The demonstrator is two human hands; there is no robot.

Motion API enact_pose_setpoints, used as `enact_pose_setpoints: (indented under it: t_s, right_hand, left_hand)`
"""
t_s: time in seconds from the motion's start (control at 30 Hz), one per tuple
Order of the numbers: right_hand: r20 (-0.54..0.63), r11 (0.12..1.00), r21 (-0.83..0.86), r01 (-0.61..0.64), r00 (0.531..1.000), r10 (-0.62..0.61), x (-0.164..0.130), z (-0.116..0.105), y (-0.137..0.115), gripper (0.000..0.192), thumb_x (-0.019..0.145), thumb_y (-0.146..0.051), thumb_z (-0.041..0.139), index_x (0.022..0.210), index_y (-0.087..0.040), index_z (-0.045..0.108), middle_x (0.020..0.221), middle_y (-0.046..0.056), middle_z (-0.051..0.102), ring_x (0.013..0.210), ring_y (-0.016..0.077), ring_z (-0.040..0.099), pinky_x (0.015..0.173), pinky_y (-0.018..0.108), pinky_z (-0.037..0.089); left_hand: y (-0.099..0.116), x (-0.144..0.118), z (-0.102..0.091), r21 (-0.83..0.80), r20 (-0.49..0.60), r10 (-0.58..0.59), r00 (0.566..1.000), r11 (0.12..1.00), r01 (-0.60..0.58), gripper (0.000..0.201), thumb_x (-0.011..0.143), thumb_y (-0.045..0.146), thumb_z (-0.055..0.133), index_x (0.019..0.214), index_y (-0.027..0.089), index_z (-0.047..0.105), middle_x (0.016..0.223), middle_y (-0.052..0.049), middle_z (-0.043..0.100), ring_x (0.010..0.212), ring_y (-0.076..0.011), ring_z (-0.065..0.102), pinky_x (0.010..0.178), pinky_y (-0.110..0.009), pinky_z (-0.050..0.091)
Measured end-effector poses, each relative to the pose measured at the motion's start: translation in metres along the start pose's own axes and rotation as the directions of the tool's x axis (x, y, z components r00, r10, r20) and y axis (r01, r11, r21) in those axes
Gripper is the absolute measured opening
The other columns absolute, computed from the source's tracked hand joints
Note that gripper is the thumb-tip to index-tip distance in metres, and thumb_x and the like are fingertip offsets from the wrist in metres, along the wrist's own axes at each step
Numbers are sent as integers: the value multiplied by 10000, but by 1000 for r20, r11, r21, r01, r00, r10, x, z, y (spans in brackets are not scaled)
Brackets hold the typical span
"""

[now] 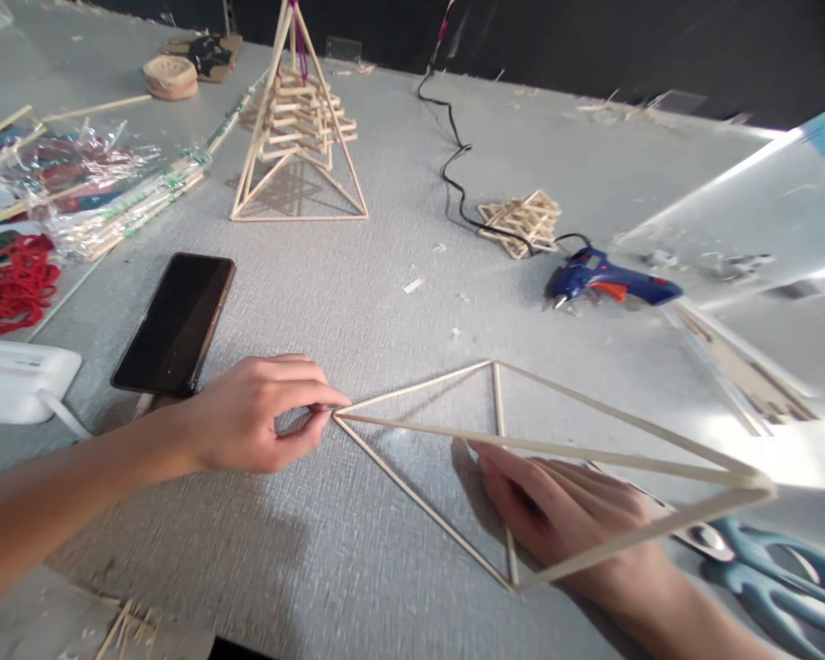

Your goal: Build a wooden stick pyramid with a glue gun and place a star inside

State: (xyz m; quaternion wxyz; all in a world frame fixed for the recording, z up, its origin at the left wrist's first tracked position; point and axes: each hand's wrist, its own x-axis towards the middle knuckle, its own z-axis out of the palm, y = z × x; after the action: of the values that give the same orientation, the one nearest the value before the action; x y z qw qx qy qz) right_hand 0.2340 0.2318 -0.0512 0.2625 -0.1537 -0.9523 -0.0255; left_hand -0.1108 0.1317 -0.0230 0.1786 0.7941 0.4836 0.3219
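A pyramid frame of thin wooden sticks (423, 387) lies tilted on its side, its apex toward the lower right. My left hand (268, 412) pinches the frame's left corner between thumb and forefinger. Inside the frame, my right hand (564, 504) has its curled fingers at the middle of a base stick, hiding part of it. Two of the long sticks pass in front of that hand. Scissors with teal handles (763, 568) lie beside my right wrist, partly hidden by it.
A blue glue gun (615, 278) with a black cord lies near a small stick stack (522, 223). A finished-looking stick pyramid (299, 218) stands behind. At left are a phone (175, 321), a white charger (24, 380), red cord (14, 284) and wrapped sticks (137, 197). Clear sheeting (756, 220) stands at right.
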Motion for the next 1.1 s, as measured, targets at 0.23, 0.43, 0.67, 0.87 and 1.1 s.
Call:
enact_pose_setpoints:
  t_s: [0.23, 0.43, 0.67, 0.87, 1.1]
  right_hand:
    - [15, 1000, 1, 15, 1000, -15, 3, -1, -1, 117, 1005, -74, 622, 1084, -124, 693, 787, 17, 784, 575, 128, 715, 523, 300, 519]
    - [33, 1000, 20, 0, 999, -1, 3, -1, 0, 140, 990, -65, 639, 1103, -133, 687, 759, -4, 764, 570, 116, 697, 523, 292, 496]
    - [50, 1000, 17, -19, 999, 18, -6, 0, 2, 159, 993, -85, 648, 1134, -151, 682, 805, -3, 780, 597, 119, 702, 542, 294, 503]
    - [106, 998, 3, -70, 992, 69, -20, 3, 7, 213, 978, -131, 670, 1184, -180, 677, 818, -5, 771, 575, 113, 669, 559, 282, 522]
    - [90, 997, 56, -58, 995, 53, -5, 1, 2, 147, 996, -109, 607, 1130, -165, 629, 684, -38, 663, 540, 98, 587, 522, 272, 453]
  left_hand:
    - [1, 1, 0, 40, 21, 19, 1000, 999, -20, 184, 984, 194, 665, 1139, 155, 755, 895, -39, 758, 807, -143, 677, 748, -264, 541]
    - [-2, 1, 3, 64, 29, 32, 999, 997, -34, 152, 1009, 189, 646, 1100, 180, 768, 883, -26, 759, 799, -131, 671, 763, -259, 536]
    - [-4, -2, 3, 52, 48, 12, 999, 999, -14, 152, 1016, 193, 642, 1111, 184, 761, 910, -32, 760, 836, -140, 669, 803, -272, 535]
    - [-11, -5, 6, 16, 56, 6, 998, 1000, -7, 226, 986, 170, 679, 1197, 227, 737, 977, -32, 752, 885, -142, 672, 828, -280, 531]
    - [-13, -4, 2, 39, 89, -7, 996, 999, 3, 272, 971, 153, 679, 1225, 240, 722, 992, -32, 746, 881, -148, 673, 793, -282, 545]
